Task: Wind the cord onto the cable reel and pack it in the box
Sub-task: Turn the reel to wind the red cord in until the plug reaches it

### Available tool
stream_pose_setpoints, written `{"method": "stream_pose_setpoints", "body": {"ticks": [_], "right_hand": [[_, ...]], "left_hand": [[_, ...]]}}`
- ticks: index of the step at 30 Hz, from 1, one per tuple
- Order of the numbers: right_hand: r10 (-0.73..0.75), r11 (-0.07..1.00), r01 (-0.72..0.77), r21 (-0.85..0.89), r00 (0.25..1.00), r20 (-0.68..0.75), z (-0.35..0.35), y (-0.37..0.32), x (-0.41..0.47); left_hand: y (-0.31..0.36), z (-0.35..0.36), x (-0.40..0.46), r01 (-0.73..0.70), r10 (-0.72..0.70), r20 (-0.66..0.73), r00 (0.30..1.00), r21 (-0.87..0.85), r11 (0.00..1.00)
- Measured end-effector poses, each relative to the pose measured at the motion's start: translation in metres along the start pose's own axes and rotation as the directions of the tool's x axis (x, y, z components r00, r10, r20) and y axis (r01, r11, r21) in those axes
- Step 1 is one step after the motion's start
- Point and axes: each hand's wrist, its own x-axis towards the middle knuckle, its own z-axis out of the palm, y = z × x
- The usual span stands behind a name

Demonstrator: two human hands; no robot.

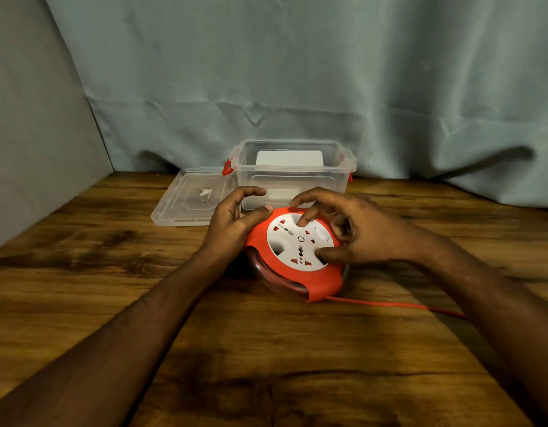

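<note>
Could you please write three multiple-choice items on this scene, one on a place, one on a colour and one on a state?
1. Where does the box lid lie?
A. On the table to the left of the box
B. Clipped onto the box
C. Under the cable reel

2. What colour is the cord trailing from the reel?
A. White
B. Red
C. Black

3. In what state is the plastic box?
A. Shut and latched
B. Open, without the reel in it
C. Open, with the reel packed inside

Answers: 1 A, the lid rests flat on the wooden table beside the box. 2 B, a red cord runs off to the right from the cable reel. 3 B, the box stands open behind the reel, which lies on the table under the left hand and right hand.
</note>
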Motion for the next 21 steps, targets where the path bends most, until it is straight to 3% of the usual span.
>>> {"method": "stream_pose_setpoints", "body": {"ticks": [3,13,21], "right_hand": [[0.01,1.0,-0.011,-0.009,1.0,-0.029,-0.002,-0.004,-0.001],[0.004,0.949,-0.052,-0.311,0.988,-0.153,0.012,-0.02,-0.003],[-0.012,0.895,-0.105,-0.433,0.966,-0.258,0.027,-0.021,0.003]], "left_hand": [[0.0,0.0,0.0,0.001,-0.001,-0.001,1.0,-0.01,1.0],[-0.002,-0.001,0.002,0.008,-0.008,-0.012,1.0,0.011,1.0],[-0.004,0.0,0.004,0.0,-0.001,-0.025,1.0,-0.014,1.0]]}}
